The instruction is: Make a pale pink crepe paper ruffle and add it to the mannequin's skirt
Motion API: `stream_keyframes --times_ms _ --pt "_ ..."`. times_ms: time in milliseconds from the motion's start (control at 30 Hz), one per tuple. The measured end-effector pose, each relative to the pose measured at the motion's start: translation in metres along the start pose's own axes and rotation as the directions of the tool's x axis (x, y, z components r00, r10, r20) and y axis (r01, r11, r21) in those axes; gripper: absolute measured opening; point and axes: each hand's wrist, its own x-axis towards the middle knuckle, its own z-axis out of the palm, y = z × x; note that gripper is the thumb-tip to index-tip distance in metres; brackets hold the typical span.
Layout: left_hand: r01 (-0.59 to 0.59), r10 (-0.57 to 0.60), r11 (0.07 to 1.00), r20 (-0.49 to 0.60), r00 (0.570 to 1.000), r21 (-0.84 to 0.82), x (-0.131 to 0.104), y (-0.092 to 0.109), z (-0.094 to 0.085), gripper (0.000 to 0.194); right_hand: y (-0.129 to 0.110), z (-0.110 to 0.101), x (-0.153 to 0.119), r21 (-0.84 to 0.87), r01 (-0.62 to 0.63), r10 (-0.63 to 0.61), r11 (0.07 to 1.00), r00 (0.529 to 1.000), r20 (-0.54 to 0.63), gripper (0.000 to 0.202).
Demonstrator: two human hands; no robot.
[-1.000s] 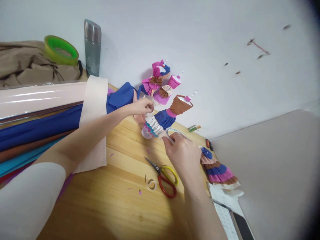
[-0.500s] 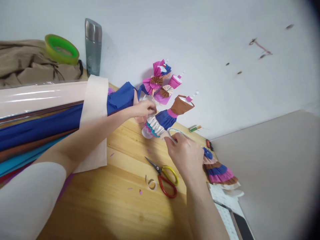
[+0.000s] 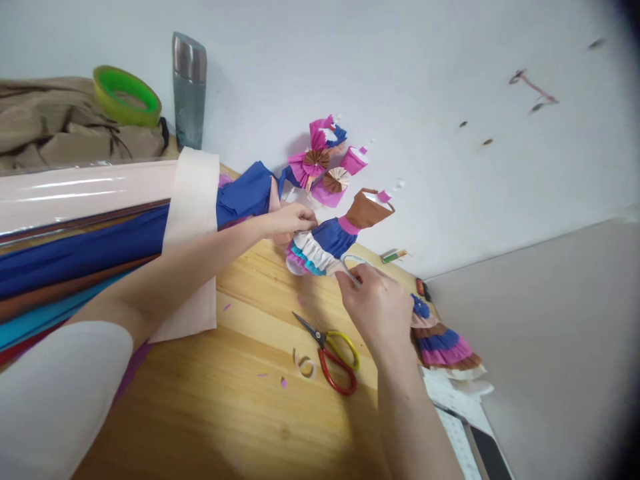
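Note:
A paper doll dress (image 3: 333,235) stands near the wall, with a brown bodice, blue skirt and ruffles in white, teal and pink. My left hand (image 3: 295,218) pinches the left end of its white ruffle (image 3: 314,248). At the skirt's right side, my right hand (image 3: 377,300) is closed on a pale tape roll (image 3: 351,260), its fingertips beside the ruffle's pale end. The hand hides part of the roll. Scissors (image 3: 323,341) with one red and one yellow handle lie open on the table below, near a curled pale strip (image 3: 305,365).
More paper doll dresses (image 3: 320,160) stand behind my left hand. Rolled crepe paper (image 3: 80,240) in several colours lies left, beneath my left arm. A steel bottle (image 3: 190,93) and green tape roll (image 3: 127,97) are at the back. A ruffled skirt (image 3: 447,343) lies right.
The whole view has shifted slightly, moving most things a little to the right in the picture. Both hands keep their holds at the ruffle and the tape roll.

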Motion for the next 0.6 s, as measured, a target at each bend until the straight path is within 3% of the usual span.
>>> stream_keyframes --times_ms 600 --pt "0.048 -0.051 0.998 -0.119 0.992 -0.030 0.0026 -0.0029 0.0006 0.009 0.0006 0.0002 0.0062 -0.018 -0.043 0.044 0.999 0.998 0.034 0.025"
